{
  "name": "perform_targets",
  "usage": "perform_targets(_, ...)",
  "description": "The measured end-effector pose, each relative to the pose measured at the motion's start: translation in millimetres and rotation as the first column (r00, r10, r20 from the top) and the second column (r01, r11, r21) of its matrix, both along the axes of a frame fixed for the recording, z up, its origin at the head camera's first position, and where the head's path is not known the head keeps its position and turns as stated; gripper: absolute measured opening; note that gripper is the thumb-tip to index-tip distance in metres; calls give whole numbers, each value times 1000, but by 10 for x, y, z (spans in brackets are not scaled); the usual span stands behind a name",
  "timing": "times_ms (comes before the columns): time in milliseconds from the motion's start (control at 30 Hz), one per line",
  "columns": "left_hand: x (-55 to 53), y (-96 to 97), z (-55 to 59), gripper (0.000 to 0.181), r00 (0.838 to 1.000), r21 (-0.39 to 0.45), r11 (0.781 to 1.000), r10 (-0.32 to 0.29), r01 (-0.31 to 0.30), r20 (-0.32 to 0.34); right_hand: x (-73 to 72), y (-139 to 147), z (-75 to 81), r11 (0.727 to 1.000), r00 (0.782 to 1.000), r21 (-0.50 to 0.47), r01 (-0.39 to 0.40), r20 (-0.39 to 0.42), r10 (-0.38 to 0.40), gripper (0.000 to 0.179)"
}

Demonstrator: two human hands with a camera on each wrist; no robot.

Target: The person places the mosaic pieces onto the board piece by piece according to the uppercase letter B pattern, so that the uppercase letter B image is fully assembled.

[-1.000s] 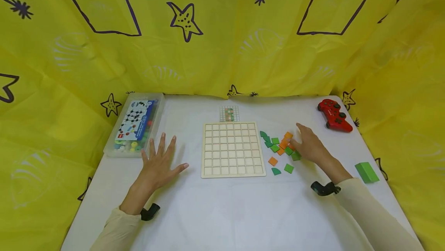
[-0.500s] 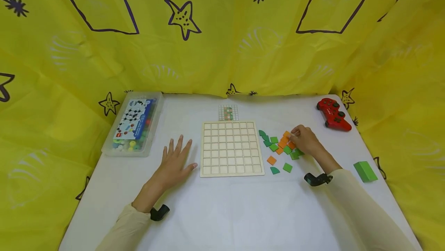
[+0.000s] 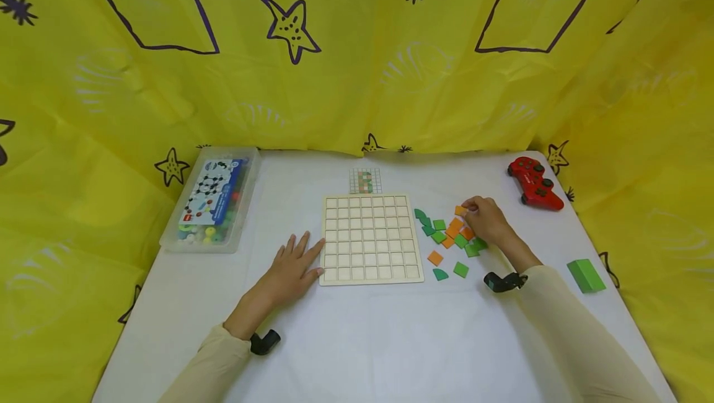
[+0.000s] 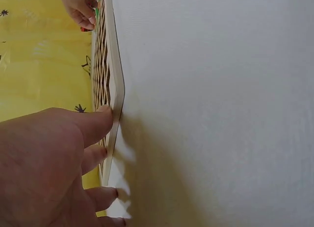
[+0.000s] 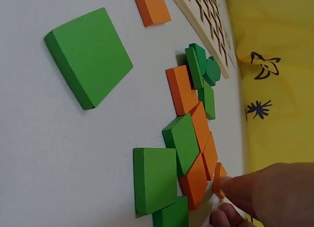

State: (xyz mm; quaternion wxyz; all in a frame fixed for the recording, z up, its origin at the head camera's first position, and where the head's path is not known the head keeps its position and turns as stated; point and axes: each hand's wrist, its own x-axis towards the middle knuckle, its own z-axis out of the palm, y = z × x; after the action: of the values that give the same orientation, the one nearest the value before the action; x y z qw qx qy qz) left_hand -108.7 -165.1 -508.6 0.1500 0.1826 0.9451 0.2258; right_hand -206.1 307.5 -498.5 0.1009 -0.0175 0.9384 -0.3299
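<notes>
A wooden grid board (image 3: pixel 370 283) lies flat on the white table. My left hand (image 3: pixel 291 271) touches its left edge with thumb and a fingertip, fingers spread and fairly straight; in the left wrist view the thumb (image 4: pixel 95 124) rests against the board's rim. Right of the board is a loose group of orange and green tiles, some square and some rounded. At the far side of that group my right hand (image 3: pixel 487 220) pinches an orange tile (image 5: pixel 219 177) between thumb and fingers. Several green tiles, such as a square one (image 5: pixel 91 60), lie nearer the wrist.
A small pattern card (image 3: pixel 365 181) lies behind the board. At the left stands a clear plastic box (image 3: pixel 209 239) of coloured pieces. A red game controller (image 3: pixel 535 183) and a green block (image 3: pixel 586 276) lie at the right. Yellow cloth (image 3: pixel 334 99) surrounds the table.
My left hand has moved right until it touches the board's edge. My right hand has closed its fingers and now pinches an orange tile, slightly separated from the others.
</notes>
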Motion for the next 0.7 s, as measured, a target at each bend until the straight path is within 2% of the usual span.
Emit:
perform_targets(167, 1, -5, 6, 65, 1000, -26, 1000, 0, -1, -8, -45, 25, -9, 998, 998, -20, -55, 30, 55, 38)
perform_targets(367, -7, -17, -24, 66, 1000, -27, 1000, 0, 0, -13, -107, 35, -58, 993, 993, 15, -115, -26, 115, 32)
perform_targets(700, -20, -19, -34, 66, 1000, -24, 1000, 1, -1, -12, -214, -75, -22, 994, 994, 25, -109, 2, 109, 34)
